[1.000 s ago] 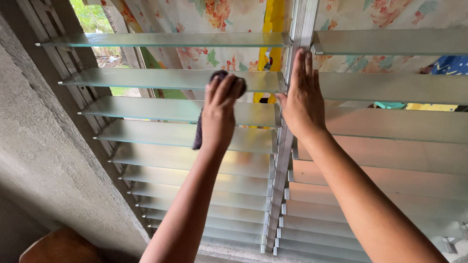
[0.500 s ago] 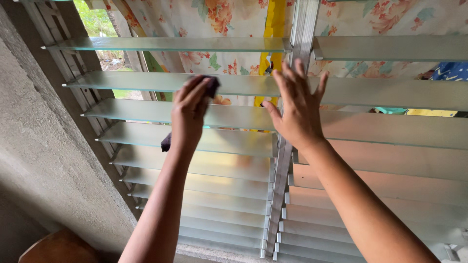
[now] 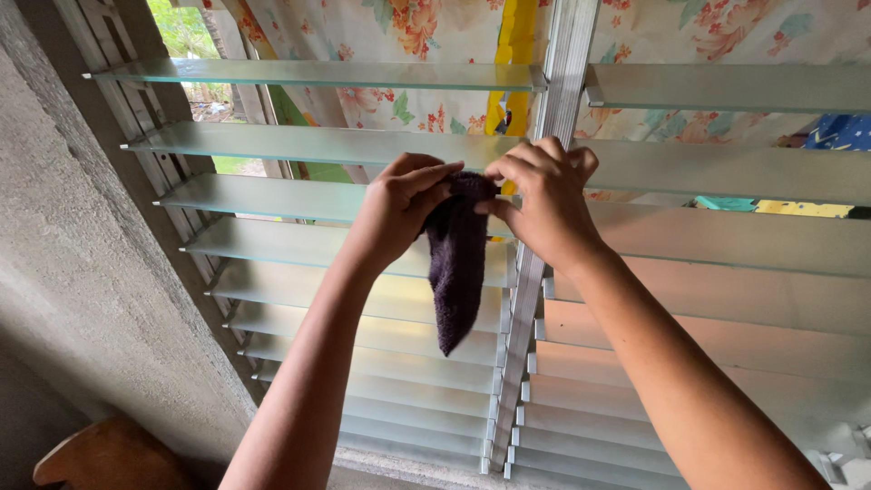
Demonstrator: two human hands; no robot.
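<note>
Head view shows the left hand [image 3: 399, 204] and right hand [image 3: 540, 200] both pinching the top of a dark purple cloth [image 3: 456, 263], hanging before frosted glass slats [image 3: 299, 145] beside the metal post [image 3: 562, 73].

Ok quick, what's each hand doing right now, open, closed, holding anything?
Left hand: closed, pinching the top of the dark purple cloth.
Right hand: closed, pinching the same cloth's top edge; the cloth hangs down between them.

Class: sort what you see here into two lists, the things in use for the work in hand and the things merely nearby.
In use: left hand, right hand, dark purple cloth held by both, frosted glass louvre slats.

Merely nearby: floral curtain, metal centre post, concrete wall, wooden chair.
</note>
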